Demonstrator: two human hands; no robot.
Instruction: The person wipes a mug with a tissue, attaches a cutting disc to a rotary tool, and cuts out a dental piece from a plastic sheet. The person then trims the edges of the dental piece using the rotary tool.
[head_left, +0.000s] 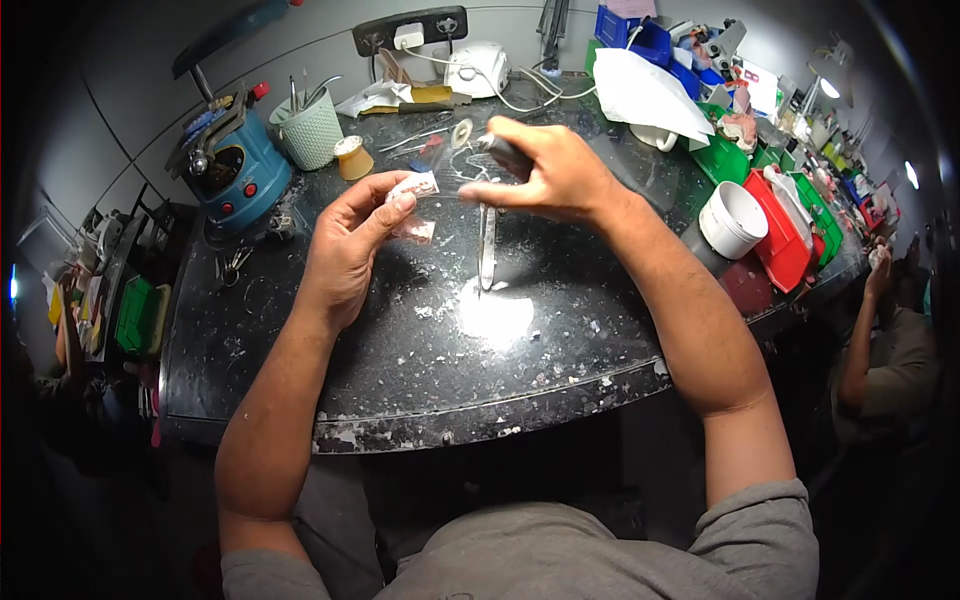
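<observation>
My left hand (358, 228) is closed around a small white piece with pinkish-red parts (418, 186), pinched between thumb and fingers. A second white and reddish part (415, 232) shows below the thumb; I cannot tell whether the two are joined. Close by on the right, my right hand (550, 172) grips a dark, cylindrical rotary handpiece (508, 158), its thumb stretched toward the left hand. A pale round disc (462, 133) appears just left of the handpiece; whether it is attached is unclear. Beneath the right hand, a slim whitish tool (487, 250) lies on the dark bench (420, 370).
At the left stand a blue machine (240, 165), a pale green cup of tools (306, 130) and a small yellowish pot (353, 158). A white device (477, 70) is at the back. On the right are a white tub (733, 220) and a red tray (778, 235). People sit at both sides.
</observation>
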